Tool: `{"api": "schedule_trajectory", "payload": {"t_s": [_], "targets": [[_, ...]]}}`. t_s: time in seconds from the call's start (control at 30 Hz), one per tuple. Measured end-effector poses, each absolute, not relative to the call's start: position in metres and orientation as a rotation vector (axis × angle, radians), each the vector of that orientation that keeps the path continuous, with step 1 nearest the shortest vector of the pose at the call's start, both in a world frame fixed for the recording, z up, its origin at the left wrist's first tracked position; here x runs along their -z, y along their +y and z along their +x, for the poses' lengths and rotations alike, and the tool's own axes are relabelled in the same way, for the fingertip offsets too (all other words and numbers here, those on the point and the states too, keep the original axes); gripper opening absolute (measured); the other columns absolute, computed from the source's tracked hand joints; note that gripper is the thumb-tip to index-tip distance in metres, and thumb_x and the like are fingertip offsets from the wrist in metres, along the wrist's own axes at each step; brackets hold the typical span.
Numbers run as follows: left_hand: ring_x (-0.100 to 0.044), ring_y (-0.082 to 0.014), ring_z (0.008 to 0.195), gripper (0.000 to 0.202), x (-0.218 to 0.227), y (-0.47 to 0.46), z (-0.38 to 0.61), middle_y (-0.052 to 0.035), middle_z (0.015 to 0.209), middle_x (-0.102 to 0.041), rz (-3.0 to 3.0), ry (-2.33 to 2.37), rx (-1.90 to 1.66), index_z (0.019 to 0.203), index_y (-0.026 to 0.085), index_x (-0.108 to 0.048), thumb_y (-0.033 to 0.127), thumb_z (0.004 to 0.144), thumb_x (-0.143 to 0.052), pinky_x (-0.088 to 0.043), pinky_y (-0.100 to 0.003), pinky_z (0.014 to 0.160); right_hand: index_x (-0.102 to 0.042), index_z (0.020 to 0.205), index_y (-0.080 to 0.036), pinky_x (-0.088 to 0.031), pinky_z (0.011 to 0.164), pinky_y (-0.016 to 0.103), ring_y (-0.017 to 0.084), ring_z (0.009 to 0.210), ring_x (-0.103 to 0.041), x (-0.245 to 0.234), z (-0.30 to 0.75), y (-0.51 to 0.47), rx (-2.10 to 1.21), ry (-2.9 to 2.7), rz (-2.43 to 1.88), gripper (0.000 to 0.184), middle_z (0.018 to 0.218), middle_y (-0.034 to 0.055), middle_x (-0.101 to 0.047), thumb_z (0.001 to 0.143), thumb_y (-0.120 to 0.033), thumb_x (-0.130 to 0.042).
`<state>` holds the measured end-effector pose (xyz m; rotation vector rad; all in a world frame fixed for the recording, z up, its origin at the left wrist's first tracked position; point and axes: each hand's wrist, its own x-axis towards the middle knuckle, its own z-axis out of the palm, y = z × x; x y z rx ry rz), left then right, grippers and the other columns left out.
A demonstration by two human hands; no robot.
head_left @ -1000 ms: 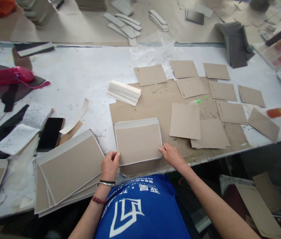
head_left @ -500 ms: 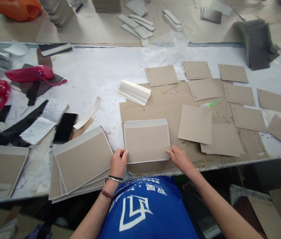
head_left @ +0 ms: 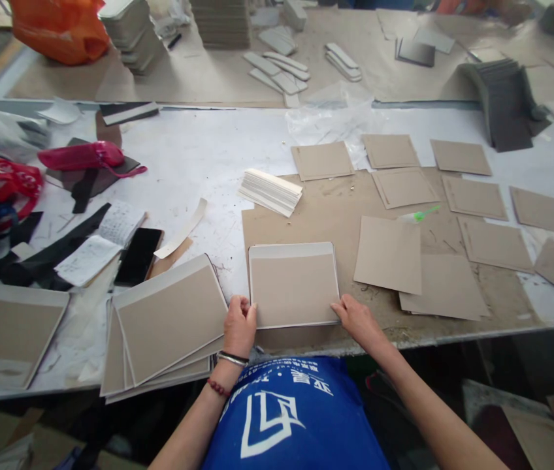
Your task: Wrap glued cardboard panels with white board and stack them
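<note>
A tan rectangular panel (head_left: 294,287) with a pale strip along its far edge and a thin dark rim lies in front of me on a brown board (head_left: 267,225). My left hand (head_left: 240,326) pinches its near left corner, and my right hand (head_left: 357,320) pinches the near right corner. Both hands are closed, with thumbs on top. Left of my left hand is a stack of similar larger panels (head_left: 172,316). To the right of the held panel, plain tan sheets (head_left: 389,253) overlap one another.
Several smaller tan pieces (head_left: 474,197) are spread at the right. A bundle of cream strips (head_left: 271,191) lies beyond the panel. Leftward are a black phone (head_left: 138,256), an open notebook (head_left: 91,258) and a pink pouch (head_left: 81,155). Dark stacked sheets (head_left: 502,104) stand at the back right.
The whole view has shifted slightly, so everything appears a little lower and mostly further right. Both hands keep their hold on the panel's near corners.
</note>
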<state>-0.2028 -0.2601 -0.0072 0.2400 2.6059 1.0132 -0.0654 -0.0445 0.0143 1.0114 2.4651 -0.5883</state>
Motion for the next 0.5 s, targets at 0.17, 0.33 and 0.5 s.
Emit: {"api": "schedule_trajectory", "payload": {"t_s": [0.17,0.33,0.5], "targets": [[-0.053,-0.0178,0.078,0.037,0.0108,-0.2593,-0.1971,-0.0064,0.083,-0.052,0.676,2.822,-0.897,0.114,0.016,-0.050,0.014,0.078,-0.042,-0.046,-0.035,0.076,-0.044,0.072,-0.019,-0.026,0.056,0.023,0.014,0.066,-0.052,-0.0130,-0.0644,-0.0436,0.588,2.478,1.003,0.017,0.068,0.0026,-0.056,0.086,-0.030,-0.042],[-0.039,-0.0270,0.118,0.052,0.0090,-0.2590,-0.1953,-0.0110,0.126,-0.044,1.180,2.908,-0.513,0.120,0.029,-0.049,0.002,0.078,-0.036,-0.037,-0.045,0.094,-0.044,0.072,-0.020,-0.025,0.056,0.022,0.014,0.066,-0.052,-0.0160,-0.0642,-0.0438,0.603,2.471,1.023,0.017,0.068,0.0023,-0.057,0.086,-0.030,-0.043],[-0.019,-0.0255,0.131,0.065,0.0115,-0.2596,-0.2020,-0.0084,0.137,-0.037,1.535,2.658,-0.411,0.126,0.030,-0.043,-0.006,0.073,-0.031,-0.029,-0.045,0.102,-0.046,0.074,-0.020,-0.026,0.057,0.023,0.014,0.066,-0.053,-0.0193,-0.0651,-0.0450,0.597,2.465,1.035,0.016,0.068,0.0018,-0.057,0.086,-0.030,-0.043]]}}
